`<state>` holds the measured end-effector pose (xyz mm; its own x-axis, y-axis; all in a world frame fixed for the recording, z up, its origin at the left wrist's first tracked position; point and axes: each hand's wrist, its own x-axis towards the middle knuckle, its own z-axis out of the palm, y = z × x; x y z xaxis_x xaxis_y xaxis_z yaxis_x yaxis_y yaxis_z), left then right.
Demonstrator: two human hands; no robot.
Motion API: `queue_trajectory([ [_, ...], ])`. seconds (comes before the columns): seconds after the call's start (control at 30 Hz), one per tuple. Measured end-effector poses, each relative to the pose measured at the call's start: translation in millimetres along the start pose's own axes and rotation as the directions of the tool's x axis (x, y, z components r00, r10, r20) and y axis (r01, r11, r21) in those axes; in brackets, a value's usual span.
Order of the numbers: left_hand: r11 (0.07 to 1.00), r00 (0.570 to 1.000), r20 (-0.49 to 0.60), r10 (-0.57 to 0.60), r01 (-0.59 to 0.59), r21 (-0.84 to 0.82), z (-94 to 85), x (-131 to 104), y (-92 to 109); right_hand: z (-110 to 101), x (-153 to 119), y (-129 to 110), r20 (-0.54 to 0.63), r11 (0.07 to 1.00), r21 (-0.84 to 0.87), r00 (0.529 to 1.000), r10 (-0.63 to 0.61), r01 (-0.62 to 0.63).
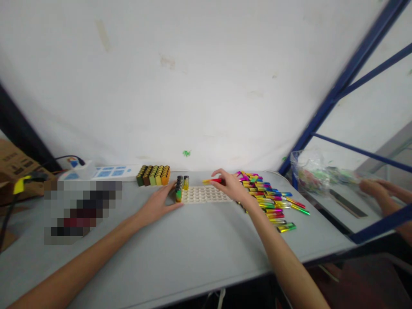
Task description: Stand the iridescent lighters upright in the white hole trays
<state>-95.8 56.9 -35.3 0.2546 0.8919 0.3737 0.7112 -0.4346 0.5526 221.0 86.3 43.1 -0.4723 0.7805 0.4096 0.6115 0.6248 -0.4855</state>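
Observation:
A white tray with rows of round holes (206,195) lies on the table in front of me. Several shiny lighters with black tops (178,194) stand upright at its left end. My left hand (159,205) rests beside that end, thumb stretched along the front corner and fingers reaching behind the standing lighters; the thumb and fingers are apart. Above the tray's right part, my right hand (228,183) pinches a red-and-yellow lighter (215,180), held nearly level and pointing left. A pile of loose metallic-coloured lighters (270,199) spreads just right of the tray.
Behind my left hand stands a block of packed lighters (153,175). A white power strip (112,172) lies along the wall, near a blurred-out object (85,210). On the right are a blue metal frame (325,109), a clear plastic bag (309,171) and another person's hand (383,193).

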Motion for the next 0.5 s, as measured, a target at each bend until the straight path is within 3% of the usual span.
queue_trajectory([
  [0.23, 1.000, 1.000, -0.007, 0.017, -0.017, 0.002, 3.2, -2, -1, 70, 38, -27, 0.022, 0.991, 0.129, 0.999, -0.030, 0.027],
  [0.4, 1.000, 1.000, 0.005, 0.025, -0.025, 0.008, 3.6, -3, 0, 89, 34, -29, -0.020, 0.967, 0.250, 0.999, -0.045, 0.048],
  [0.5, 0.999, 0.999, 0.009, 0.033, -0.034, 0.009, 3.9, -3, 0, 92, 30, -28, -0.063, 0.980, 0.167, 0.993, -0.098, 0.107],
])
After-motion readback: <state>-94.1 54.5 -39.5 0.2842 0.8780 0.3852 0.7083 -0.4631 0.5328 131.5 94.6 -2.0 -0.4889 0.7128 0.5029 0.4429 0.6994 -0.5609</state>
